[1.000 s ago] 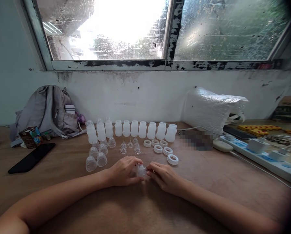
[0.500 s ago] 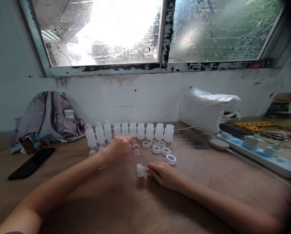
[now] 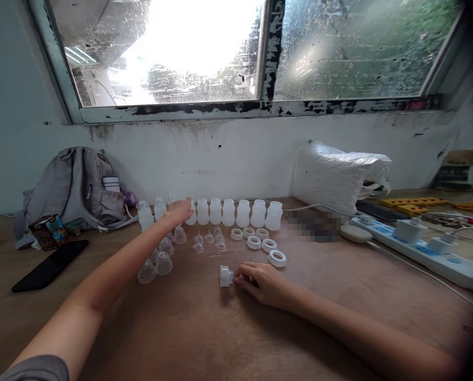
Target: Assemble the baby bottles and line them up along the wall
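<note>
While the table (image 3: 205,333) carries a row of upright bottles (image 3: 228,212) at back, left hand (image 3: 180,211) is at one, can't tell if gripping; right hand (image 3: 256,280) pinches a sideways clear teat (image 3: 231,276) with ribbed ring (image 3: 224,276), front-left of loose rings (image 3: 276,258).

Logging view losses, centre and frame edges.
Left hand (image 3: 179,210) is covering part of a bottle (image 3: 193,216) left of centre, leaving its grip unreadable; left forearm (image 3: 127,263) is hiding parts of the capped bottles (image 3: 159,208) and clear cups (image 3: 146,271). Right hand (image 3: 262,281) is masking the right end of a ribbed clear part (image 3: 225,276). Pixelation is obscuring a patch (image 3: 315,226) right of centre; the bottom edge is cutting off a grey sleeve (image 3: 42,368).
</note>
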Action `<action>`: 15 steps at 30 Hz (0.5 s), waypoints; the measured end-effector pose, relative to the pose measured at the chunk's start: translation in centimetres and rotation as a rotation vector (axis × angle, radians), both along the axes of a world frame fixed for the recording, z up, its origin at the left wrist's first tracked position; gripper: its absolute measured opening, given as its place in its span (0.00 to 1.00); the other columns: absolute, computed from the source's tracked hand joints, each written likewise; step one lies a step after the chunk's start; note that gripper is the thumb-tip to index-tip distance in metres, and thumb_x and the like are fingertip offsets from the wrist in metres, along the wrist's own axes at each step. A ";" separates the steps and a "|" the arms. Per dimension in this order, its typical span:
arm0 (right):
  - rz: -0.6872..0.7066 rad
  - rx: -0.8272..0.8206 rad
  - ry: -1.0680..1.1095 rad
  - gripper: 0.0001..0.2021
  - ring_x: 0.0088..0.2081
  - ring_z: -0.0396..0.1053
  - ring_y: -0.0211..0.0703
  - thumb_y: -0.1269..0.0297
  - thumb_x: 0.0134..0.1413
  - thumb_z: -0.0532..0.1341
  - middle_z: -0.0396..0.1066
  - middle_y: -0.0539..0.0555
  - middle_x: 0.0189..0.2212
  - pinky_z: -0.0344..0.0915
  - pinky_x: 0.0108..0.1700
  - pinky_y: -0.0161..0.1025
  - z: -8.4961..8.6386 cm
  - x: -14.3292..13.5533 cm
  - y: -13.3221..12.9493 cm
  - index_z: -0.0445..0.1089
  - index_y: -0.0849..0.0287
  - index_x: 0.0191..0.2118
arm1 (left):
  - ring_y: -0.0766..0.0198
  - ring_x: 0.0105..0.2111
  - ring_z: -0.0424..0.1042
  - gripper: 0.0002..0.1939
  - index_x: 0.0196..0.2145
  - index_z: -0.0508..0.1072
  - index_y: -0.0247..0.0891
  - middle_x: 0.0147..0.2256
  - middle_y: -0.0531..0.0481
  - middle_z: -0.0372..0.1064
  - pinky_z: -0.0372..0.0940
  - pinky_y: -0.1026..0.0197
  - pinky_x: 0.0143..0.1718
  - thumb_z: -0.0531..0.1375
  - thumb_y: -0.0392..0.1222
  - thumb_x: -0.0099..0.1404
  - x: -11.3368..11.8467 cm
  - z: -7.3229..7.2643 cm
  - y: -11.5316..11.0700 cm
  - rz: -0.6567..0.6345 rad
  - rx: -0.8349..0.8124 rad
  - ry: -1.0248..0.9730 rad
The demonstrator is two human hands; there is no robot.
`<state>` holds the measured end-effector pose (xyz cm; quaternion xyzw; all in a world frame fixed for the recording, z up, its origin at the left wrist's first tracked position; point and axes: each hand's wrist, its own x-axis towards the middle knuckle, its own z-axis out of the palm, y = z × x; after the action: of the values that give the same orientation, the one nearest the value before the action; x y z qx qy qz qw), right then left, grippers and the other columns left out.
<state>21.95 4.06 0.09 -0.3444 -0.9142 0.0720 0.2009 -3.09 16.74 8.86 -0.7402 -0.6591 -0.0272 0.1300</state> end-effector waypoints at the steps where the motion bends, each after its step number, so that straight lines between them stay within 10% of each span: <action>1: 0.000 -0.001 -0.005 0.10 0.28 0.66 0.38 0.64 0.56 0.51 0.69 0.53 0.28 0.58 0.30 0.32 0.0 0.0 0.0 0.68 0.58 0.36 | 0.52 0.40 0.69 0.16 0.44 0.63 0.34 0.39 0.37 0.69 0.61 0.57 0.37 0.49 0.45 0.62 0.0 0.1 -0.2 -0.005 0.016 -0.001; 9: 0.013 -0.116 0.165 0.10 0.28 0.64 0.37 0.62 0.56 0.51 0.68 0.54 0.28 0.59 0.31 0.34 -0.3 -0.1 0.3 0.68 0.59 0.35 | 0.57 0.33 0.70 0.16 0.39 0.66 0.38 0.31 0.47 0.70 0.60 0.61 0.31 0.45 0.48 0.64 0.2 3.0 -5.5 -0.133 0.294 -0.084; 15: -0.042 -0.836 0.748 0.14 0.15 0.54 0.28 0.53 0.52 0.55 0.62 0.47 0.23 0.50 0.15 0.29 -0.1 -0.5 1.0 0.62 0.60 0.32 | 0.70 0.23 0.64 0.11 0.33 0.65 0.36 0.23 0.53 0.65 0.57 0.68 0.24 0.50 0.45 0.63 1.0 -1.0 -11.1 -0.686 0.523 -0.369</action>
<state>21.40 5.07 -0.05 -0.3638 -0.6674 0.5414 0.3593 -2.13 5.62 7.82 -0.8405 -0.3593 -0.3652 0.1764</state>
